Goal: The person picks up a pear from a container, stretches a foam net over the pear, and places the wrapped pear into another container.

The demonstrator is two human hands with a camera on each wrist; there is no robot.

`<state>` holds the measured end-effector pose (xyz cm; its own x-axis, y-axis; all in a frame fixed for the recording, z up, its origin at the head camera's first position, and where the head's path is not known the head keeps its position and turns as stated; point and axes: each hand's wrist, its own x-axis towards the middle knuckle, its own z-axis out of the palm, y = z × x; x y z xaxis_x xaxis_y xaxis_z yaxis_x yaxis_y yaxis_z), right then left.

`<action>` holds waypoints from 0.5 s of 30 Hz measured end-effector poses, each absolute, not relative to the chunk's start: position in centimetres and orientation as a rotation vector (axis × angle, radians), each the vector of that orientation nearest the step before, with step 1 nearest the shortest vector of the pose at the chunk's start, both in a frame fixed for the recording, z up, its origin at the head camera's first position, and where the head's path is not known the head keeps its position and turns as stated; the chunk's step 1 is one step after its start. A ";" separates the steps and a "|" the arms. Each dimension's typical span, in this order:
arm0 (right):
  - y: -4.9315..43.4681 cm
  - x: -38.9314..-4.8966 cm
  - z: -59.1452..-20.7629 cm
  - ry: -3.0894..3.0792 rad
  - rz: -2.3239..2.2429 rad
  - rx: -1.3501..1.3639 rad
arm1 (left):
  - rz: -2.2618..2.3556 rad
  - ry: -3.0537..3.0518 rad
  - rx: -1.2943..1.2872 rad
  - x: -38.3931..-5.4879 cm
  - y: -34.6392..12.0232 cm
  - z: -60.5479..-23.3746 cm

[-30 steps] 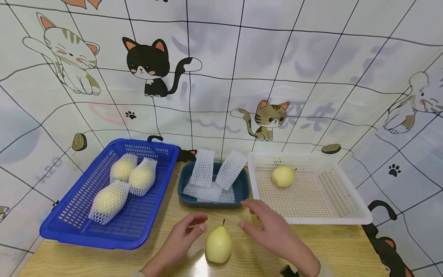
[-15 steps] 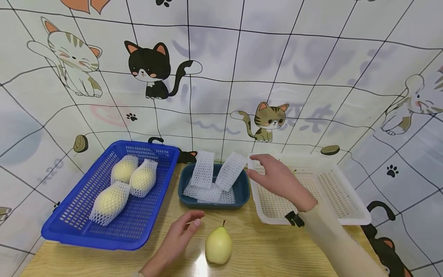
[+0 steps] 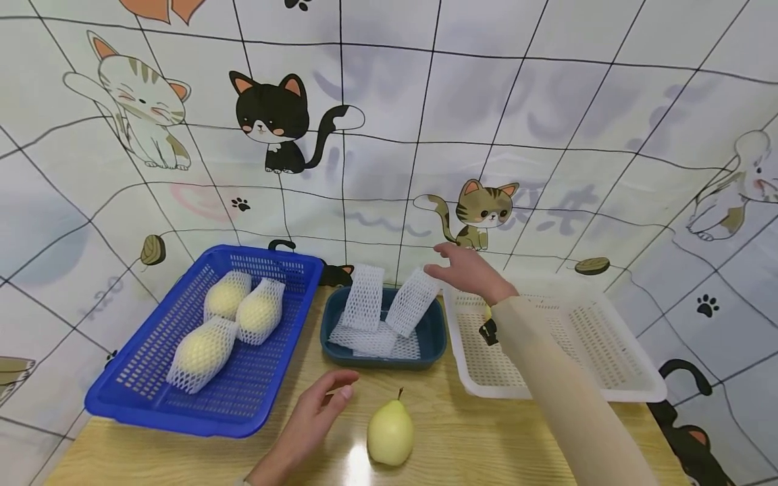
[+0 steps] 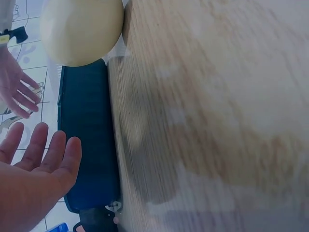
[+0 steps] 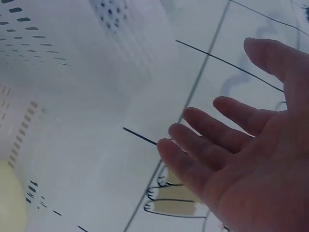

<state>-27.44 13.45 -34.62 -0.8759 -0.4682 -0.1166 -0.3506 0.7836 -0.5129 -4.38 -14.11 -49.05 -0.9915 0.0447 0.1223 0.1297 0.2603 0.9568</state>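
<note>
A bare yellow-green pear (image 3: 391, 433) stands upright on the table, its stem up. My left hand (image 3: 316, 413) is just left of it, fingers relaxed and holding nothing. My right hand (image 3: 471, 271) is raised over the back left corner of the white basket (image 3: 632, 393), fingertips close to the top of a white foam net sleeve (image 3: 413, 302). In the right wrist view its fingers are spread and nothing is in them. More foam net sleeves (image 3: 365, 298) lie in and lean out of the teal tray (image 3: 384, 363). A second pear (image 5: 9, 203) in the white basket is mostly hidden by my right arm in the head view.
On the left a blue basket (image 3: 176, 426) holds three pears (image 3: 203, 352) wrapped in foam nets. The teal tray sits between the two baskets. Behind everything hangs a cat-print cloth (image 3: 389, 135), close to the back of the wooden table (image 3: 462, 445).
My right hand has moved from beside the bare pear up and back, over the white basket's corner near the foam nets. The left hand has shifted slightly away from the pear, which stays put.
</note>
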 end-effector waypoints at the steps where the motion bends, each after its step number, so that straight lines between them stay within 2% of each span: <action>1: 13.1 -27.8 -34.9 2.737 -0.711 -0.635 | -1.863 -2.432 -0.162 -4.4 -14.2 -49.1; 8: 11.4 -29.8 -37.3 2.763 -0.604 -0.602 | -1.874 -2.412 -0.156 -4.3 -14.4 -49.3; 15: 10.6 -30.3 -38.2 2.780 -0.548 -0.580 | -1.874 -2.436 -0.163 -4.2 -14.9 -49.4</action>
<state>-30.29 10.63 -38.23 -0.8900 -0.4263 -0.1619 -0.3329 0.8500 -0.4082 -4.21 -14.91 -49.35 -0.9923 0.0446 0.1153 0.1228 0.2537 0.9595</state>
